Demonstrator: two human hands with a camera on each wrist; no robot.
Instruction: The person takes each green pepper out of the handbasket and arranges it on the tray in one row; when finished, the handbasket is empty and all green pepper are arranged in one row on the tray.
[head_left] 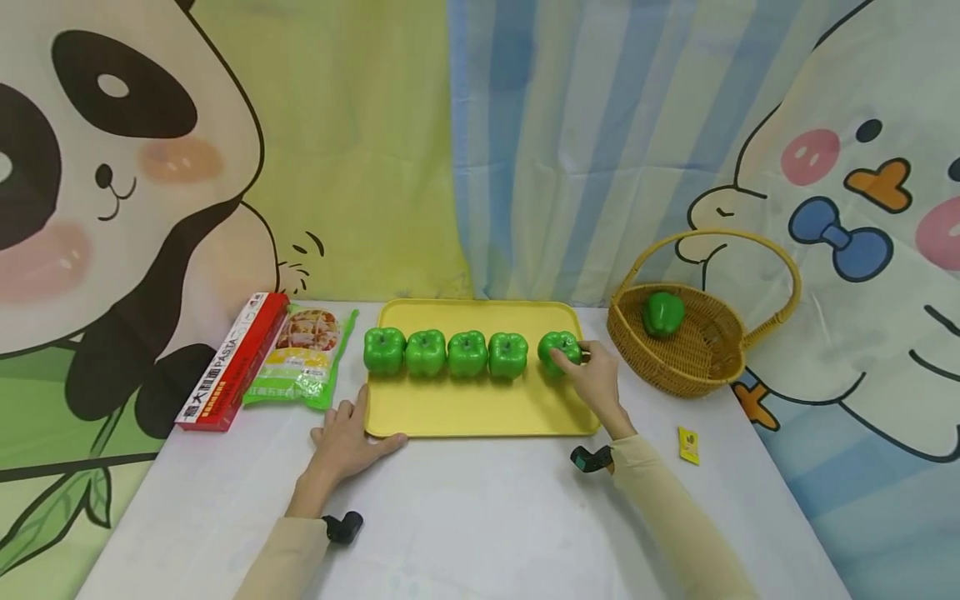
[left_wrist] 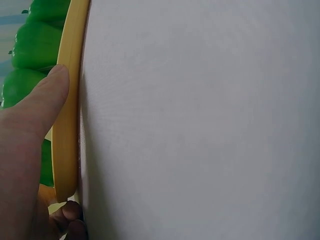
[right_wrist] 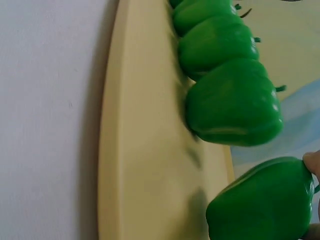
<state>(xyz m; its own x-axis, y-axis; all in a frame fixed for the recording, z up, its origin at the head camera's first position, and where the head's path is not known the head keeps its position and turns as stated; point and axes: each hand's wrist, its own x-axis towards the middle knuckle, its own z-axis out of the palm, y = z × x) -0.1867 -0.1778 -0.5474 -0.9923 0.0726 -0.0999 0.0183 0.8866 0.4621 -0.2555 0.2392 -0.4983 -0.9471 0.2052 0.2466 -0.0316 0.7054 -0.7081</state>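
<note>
My right hand [head_left: 597, 385] pinches a green bell pepper [head_left: 555, 343] over the right end of the yellow tray [head_left: 480, 412]. In the right wrist view, this pepper [right_wrist: 262, 205] casts a shadow on the tray; whether it touches the tray I cannot tell. Several more green bell peppers [head_left: 467, 354] stand side by side in a row along the tray, left of the held one. At the tray's front left corner rests my left hand [head_left: 345, 443], fingers extended along the left side. Its thumb [left_wrist: 52, 92] lies against the front rim in the left wrist view.
A wicker basket [head_left: 697, 383] with a tall handle stands right of the tray, one green bell pepper [head_left: 663, 315] inside. Left of the tray lie a red pasta box [head_left: 232, 362] and a green food packet [head_left: 303, 358]. A small yellow sachet [head_left: 688, 445] lies at the right.
</note>
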